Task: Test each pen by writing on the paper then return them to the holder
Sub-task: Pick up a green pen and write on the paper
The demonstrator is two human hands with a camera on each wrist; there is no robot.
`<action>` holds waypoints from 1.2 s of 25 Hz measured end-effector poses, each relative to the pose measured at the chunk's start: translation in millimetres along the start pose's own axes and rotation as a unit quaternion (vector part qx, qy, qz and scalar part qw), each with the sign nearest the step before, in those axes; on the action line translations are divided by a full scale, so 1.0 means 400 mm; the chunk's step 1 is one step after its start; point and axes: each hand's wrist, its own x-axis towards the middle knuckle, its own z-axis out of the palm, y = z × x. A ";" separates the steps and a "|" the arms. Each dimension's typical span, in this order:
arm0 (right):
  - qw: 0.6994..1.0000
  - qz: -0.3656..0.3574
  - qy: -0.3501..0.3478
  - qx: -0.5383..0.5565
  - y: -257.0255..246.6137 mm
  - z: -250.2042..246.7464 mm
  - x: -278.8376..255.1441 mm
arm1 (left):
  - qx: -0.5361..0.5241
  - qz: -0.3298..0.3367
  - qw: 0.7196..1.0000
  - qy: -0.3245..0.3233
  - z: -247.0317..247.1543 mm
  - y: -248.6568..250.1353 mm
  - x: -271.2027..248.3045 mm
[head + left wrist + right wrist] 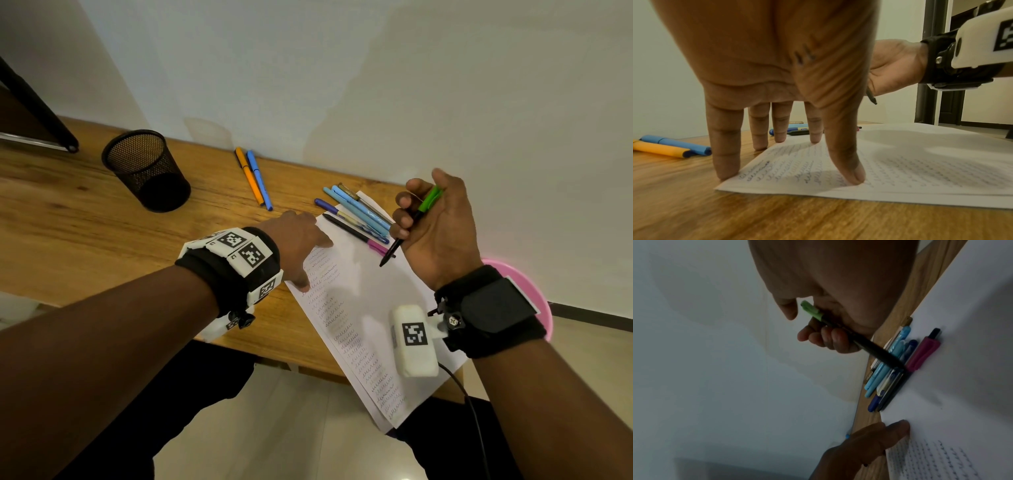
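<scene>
My right hand (424, 219) grips a black pen with a green cap end (412, 221), tip pointing down over the white paper (370, 291); the same pen (849, 335) crosses my curled fingers in the right wrist view. My left hand (298, 246) presses straight fingertips (855, 177) on the paper's left edge, beside rows of scribbles. Several pens (356, 216) lie bunched at the paper's far corner, one with a pink cap (923, 353). An orange pen (249, 176) and a blue pen (259, 180) lie further left. The black mesh holder (147, 169) stands empty at the far left.
The wooden table (85, 222) runs along a white wall (376, 85). A dark slanted bar (37, 109) sits at the far left corner. A pink round object (534, 298) shows past the table's right end. The paper overhangs the table's near edge.
</scene>
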 end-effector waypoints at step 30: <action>0.667 -0.117 -0.025 -0.735 0.064 -0.062 -0.010 | -0.040 0.035 0.997 0.051 0.004 -0.033 0.009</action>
